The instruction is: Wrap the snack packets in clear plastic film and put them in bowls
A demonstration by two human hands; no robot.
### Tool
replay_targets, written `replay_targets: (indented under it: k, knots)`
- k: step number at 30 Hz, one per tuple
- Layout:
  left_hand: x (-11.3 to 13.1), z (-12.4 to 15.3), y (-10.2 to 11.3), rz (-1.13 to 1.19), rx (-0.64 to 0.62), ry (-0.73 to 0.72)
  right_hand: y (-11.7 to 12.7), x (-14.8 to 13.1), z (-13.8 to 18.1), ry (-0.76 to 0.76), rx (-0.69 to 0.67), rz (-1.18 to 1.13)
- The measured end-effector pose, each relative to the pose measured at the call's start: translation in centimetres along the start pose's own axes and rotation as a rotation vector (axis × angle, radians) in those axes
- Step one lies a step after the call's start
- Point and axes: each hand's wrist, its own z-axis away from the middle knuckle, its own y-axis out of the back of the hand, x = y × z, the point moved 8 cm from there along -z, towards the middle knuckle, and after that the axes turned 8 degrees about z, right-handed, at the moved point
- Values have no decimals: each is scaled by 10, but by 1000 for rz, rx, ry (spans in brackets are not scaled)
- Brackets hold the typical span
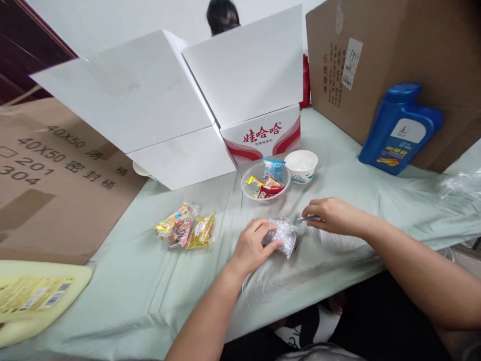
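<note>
On the cloth-covered table, my left hand (254, 244) is closed around the left side of a crumpled bundle of clear bubble wrap (286, 234). What the wrap contains, if anything, I cannot make out. To its right, my right hand (330, 215) grips a thin grey metallic tool (308, 218), whose tip points left at the wrap. Most of that tool is hidden by my fingers, so its kind is unclear. Just beyond the wrap stands a clear plastic bowl (246, 193) with several packaged snacks in it. Beside the bowl is a white paper cup (302, 173).
Several wrapped snacks (188, 228) lie left of my hands. White carton boxes (259, 135) stand at the back, with a person's head (222, 16) behind them. Brown cardboard boxes (56, 175) flank both sides. A blue bottle (398, 130) stands right; a pale yellow bottle (41, 298) lies at left.
</note>
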Motion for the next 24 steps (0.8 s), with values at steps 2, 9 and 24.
replay_targets:
  k: [2, 9, 24]
  knots:
    - [-12, 1, 6, 133, 83, 100, 0, 28, 1, -128, 0, 75]
    - [-58, 12, 6, 741, 375, 508, -12, -4, -9, -29, 211, -280]
    - [-85, 21, 82, -29, 458, 485, 31, 28, 6, -24, 467, -379]
